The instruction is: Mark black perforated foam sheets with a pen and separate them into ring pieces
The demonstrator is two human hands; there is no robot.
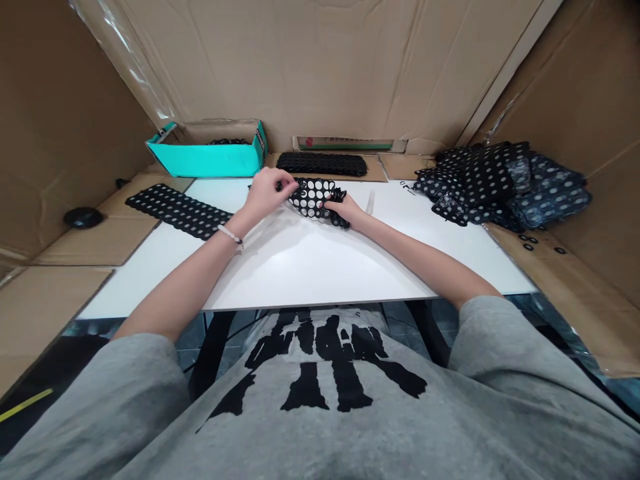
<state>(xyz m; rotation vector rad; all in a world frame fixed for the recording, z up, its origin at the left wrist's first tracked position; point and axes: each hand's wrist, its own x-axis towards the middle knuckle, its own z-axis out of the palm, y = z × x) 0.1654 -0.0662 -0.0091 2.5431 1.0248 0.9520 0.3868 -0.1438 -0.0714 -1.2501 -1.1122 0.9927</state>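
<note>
Over the white table, a short black perforated sheet [314, 199] with rows of round holes hangs between my hands. My right hand [346, 211] is closed around its right end, where black ring-like pieces bunch up by the thumb. At the sheet's upper left corner, my left hand [271, 192] is closed in a pinch; a small black bit shows by its fingers, but I cannot tell if it is a loose ring or the sheet's edge. A longer perforated black strip [180, 211] lies flat on the left, partly behind my left wrist.
A turquoise box [207, 160] with black pieces inside stands at the back left. Stacked black strips [321, 164] lie at the back middle. Perforated sheets [500, 180] are heaped at right, near loose black rings [529, 247]. Cardboard walls [300, 67] enclose the white table [320, 267].
</note>
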